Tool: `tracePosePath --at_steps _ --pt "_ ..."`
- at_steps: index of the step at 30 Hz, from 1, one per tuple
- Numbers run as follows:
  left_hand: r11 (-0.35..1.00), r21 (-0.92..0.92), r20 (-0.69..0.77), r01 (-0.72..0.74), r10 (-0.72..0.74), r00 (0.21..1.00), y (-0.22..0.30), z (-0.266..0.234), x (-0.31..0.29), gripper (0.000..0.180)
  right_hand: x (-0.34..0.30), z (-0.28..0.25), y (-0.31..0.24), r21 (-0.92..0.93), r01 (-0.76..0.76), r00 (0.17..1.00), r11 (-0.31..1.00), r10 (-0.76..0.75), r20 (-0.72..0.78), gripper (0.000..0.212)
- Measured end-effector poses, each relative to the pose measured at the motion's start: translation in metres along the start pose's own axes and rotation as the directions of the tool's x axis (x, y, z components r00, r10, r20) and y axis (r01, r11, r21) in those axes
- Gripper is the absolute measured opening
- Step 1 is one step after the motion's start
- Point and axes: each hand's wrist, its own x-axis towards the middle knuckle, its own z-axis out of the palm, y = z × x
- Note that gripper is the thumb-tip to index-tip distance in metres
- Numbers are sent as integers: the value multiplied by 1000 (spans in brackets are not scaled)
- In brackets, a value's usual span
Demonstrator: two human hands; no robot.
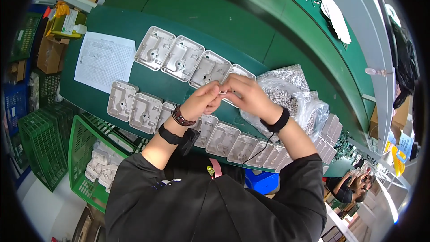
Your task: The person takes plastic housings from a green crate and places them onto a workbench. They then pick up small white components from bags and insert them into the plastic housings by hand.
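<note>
My left hand (205,100) and my right hand (249,95) meet above the green table. Both are closed, fingertips pinching a small white piece (222,92) between them; its kind is too small to make out. Below and behind the hands lie light-grey plastic housings in two rows. In the far row, one housing (209,69) lies just beyond my left hand, and another (242,71) is partly covered by my right hand. A near-row housing (223,139) lies closer to my body. Right of my right hand, an open clear plastic bag (286,98) holds many small greyish parts.
A printed sheet (105,59) lies on the left of the table. At lower left stands a green crate (76,161) with grey housings inside. More housings (329,130) are stacked at right. A blue bin (262,182) sits under the near edge. Another person (347,188) works at far right.
</note>
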Motion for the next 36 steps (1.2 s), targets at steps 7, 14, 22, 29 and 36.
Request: tracePosePath --at_steps 7,14,22,29,36 --pt "365 923 -149 -122 631 762 34 -69 9 25 62 -13 43 -383 224 969 896 -245 -7 7" --pt "-26 898 -387 438 428 817 16 -67 19 29 74 23 112 -606 313 949 731 -224 221 2" --pt "-3 879 -441 476 372 817 11 -75 23 32 80 42 121 -652 351 932 672 -185 312 8" --pt "133 946 -313 295 601 735 3 -85 16 32 70 25 102 -561 250 960 789 -126 251 19" --pt "934 358 -470 8 173 865 28 -67 5 43 69 27 72 -122 -89 995 988 93 22 25"
